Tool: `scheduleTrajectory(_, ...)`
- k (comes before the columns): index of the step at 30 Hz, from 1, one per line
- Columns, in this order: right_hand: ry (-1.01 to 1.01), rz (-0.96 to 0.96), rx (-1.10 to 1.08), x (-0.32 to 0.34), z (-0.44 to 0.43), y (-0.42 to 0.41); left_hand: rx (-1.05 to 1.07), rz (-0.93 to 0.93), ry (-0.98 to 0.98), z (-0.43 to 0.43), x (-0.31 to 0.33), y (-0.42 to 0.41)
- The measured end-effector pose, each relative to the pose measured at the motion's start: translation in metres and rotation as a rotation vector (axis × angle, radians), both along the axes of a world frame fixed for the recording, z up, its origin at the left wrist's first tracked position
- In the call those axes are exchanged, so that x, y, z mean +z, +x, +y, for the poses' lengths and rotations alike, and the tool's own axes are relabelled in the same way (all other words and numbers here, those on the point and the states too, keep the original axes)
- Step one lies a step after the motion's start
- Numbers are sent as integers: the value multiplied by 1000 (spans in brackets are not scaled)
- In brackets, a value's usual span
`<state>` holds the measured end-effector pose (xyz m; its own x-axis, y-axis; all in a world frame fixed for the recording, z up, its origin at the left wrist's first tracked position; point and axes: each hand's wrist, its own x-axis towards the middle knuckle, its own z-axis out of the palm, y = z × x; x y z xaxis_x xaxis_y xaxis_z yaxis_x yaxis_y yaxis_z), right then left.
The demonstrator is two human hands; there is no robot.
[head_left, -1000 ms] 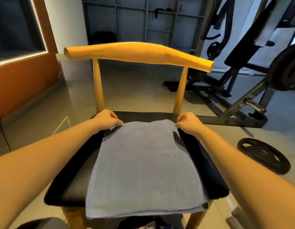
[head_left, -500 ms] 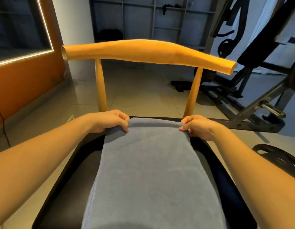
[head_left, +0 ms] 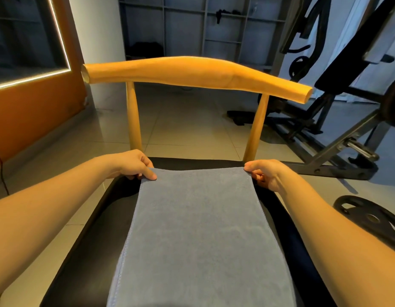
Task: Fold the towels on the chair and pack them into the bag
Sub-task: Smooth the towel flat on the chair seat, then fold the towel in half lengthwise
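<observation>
A grey-blue towel (head_left: 201, 235) lies flat along the black seat (head_left: 86, 247) of a wooden chair, its near end running out of view at the bottom. My left hand (head_left: 130, 163) pinches the towel's far left corner. My right hand (head_left: 265, 173) pinches the far right corner. The far edge is stretched straight between both hands, just in front of the chair's backrest posts. No bag is in view.
The chair's curved wooden backrest (head_left: 192, 73) rises just beyond my hands. A weight bench frame (head_left: 338, 138) stands at the right, with a weight plate (head_left: 369, 217) on the tiled floor beside the seat. An orange wall (head_left: 32, 116) is at the left.
The view has come closer to the seat, so the towel's near edge is now out of view. Both hands have kept the far corners and pulled the far edge straight.
</observation>
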<state>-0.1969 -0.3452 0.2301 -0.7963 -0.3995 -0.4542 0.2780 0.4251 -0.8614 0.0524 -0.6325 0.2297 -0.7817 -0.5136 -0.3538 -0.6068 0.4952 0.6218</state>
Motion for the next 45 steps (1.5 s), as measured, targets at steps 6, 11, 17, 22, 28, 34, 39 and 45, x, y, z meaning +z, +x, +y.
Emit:
scheduleTrajectory(6,70,114,-79,-8,-17,0,122,66,-41,-5,-10,-2)
scheduleTrajectory(11,34,199,-73,-9,-35,-5,240,151,-44,-12,-14,-18)
scheduleTrajectory(17,-66,263,-155,-9,-51,-17,431,341,-24,-23,-13,-40)
scheduleTrajectory(22,-208,270,-201,8,-43,-14,443,504,-77,-15,8,-38)
scheduleTrajectory(28,-275,277,-235,42,-9,22,348,622,-173,11,36,8)
scheduleTrajectory(34,-315,266,-207,54,46,66,201,669,-257,58,49,75)
scheduleTrajectory(39,-281,168,-138,39,87,106,67,622,-327,102,31,125)
scheduleTrajectory(45,-139,82,-75,12,117,136,-58,482,-365,131,-2,158)
